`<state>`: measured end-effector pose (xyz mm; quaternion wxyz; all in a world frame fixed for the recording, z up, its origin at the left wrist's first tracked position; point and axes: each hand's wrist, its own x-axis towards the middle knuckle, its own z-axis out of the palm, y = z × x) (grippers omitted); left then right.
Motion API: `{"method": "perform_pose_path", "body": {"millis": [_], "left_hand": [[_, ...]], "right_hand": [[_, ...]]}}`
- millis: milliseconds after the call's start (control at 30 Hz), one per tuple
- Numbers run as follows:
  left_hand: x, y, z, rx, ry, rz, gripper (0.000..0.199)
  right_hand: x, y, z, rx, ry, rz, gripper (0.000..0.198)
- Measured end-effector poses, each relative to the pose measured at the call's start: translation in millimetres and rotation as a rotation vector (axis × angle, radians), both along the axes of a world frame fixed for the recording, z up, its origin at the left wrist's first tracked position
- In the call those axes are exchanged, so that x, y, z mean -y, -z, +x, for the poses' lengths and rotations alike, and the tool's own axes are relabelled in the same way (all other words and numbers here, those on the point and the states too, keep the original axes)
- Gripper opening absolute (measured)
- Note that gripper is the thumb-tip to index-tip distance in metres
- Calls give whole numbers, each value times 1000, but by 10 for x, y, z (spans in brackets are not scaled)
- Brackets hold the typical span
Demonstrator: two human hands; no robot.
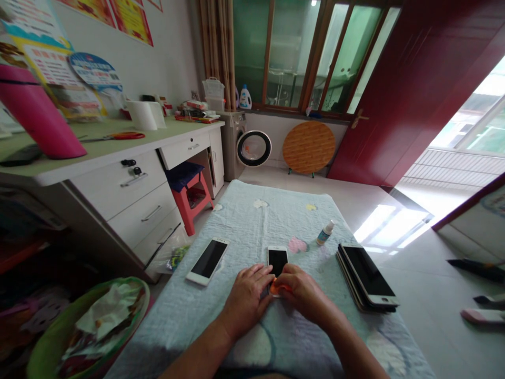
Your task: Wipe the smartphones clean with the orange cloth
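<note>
A white smartphone with a dark screen (278, 256) lies on the light blue cloth between my hands. My left hand (248, 295) holds it by its left edge, fingers over the side and thumb near the bottom corner. My right hand (302, 292) is closed on a small orange cloth (281, 288), which is pressed against the lower part of the screen. Both hands hide much of the phone's lower half. Another white smartphone (209, 261) lies to the left. On the right sit several stacked phones (369, 276), with a small spray bottle (325, 233) standing beyond them.
The light blue patterned cloth (276, 210) covers the surface before me. A green-rimmed bin (144, 295) stands at the lower left. Along the left wall runs a desk (158, 142) with a pink stool (193, 202) under it. A washing machine door (254, 148) hangs open ahead.
</note>
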<state>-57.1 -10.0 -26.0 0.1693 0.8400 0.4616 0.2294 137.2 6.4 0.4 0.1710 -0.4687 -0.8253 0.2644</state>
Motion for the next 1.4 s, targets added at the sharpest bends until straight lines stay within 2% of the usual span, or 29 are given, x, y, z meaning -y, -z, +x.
{"method": "perform_pose_path", "body": {"millis": [200,300,400,600,767,867,1067,1233,1400], "left_hand": [[-11,-31,-4,-8,14,-46,42],[-9,-47,0,-7,14,-46,42],[0,-61,0,11,6,-33,40],[14,-29,-17,49,-4,-8,40],[2,85,-34,120,4,27,52],[-11,132,-36,118,10,38,58],[-22,70,-29,70,30,-6,58],[-31,-21,-16,23,32,-65,40],[-54,-44,-21,-4,35,-103,41]], "right_hand": [[-426,46,147,78,146,60,21],[-635,50,99,155,206,130,19],[-710,67,-9,184,244,177,20],[-503,81,-111,94,174,163,23],[-263,36,-92,75,94,110,27],[-144,24,-110,51,38,81,23],[27,-23,-175,-15,-79,66,18],[116,-61,-89,9,-64,43,20],[173,-81,159,31,14,-4,21]]}}
